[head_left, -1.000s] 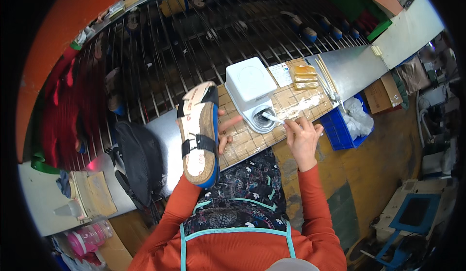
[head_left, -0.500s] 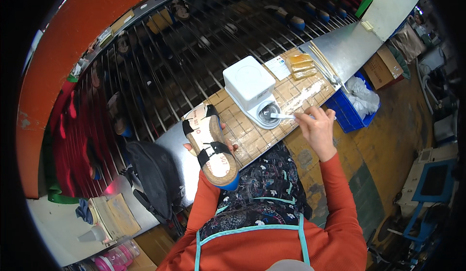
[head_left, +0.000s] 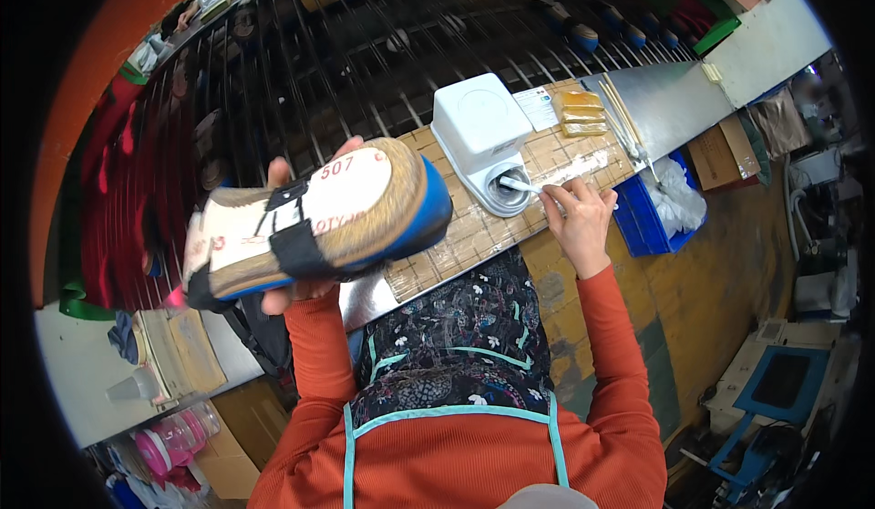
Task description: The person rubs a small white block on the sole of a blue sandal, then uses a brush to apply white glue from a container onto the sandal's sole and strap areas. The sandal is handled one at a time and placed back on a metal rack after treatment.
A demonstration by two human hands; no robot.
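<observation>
My left hand [head_left: 312, 290] grips a sandal on a blue last [head_left: 351, 204], its fingers and thumb showing at the edges while the palm is hidden behind. Black straps cross the pale, red-printed insole, and a tan woven rim runs round it. In my right hand [head_left: 581, 231] a thin white-handled brush [head_left: 519, 185] is pinched; its tip dips into the round metal-looking cup of a white dispenser [head_left: 481, 122]. The contents of the cup are hard to make out. The dispenser stands on a board [head_left: 424, 263] covered in tan tape.
Amber blocks [head_left: 581, 113], a paper card [head_left: 536, 108] and thin sticks [head_left: 622, 113] lie beyond the dispenser. A blue crate [head_left: 643, 222] with white plastic sits at right. Metal rollers or bars carry more shoes ahead. Another person's hand [head_left: 188, 15] shows at far left.
My left hand has lifted the sandal toward the left and turned it, so it appears larger. The brush tip has gone deeper into the cup, and my right hand has shifted slightly left. The view has shifted.
</observation>
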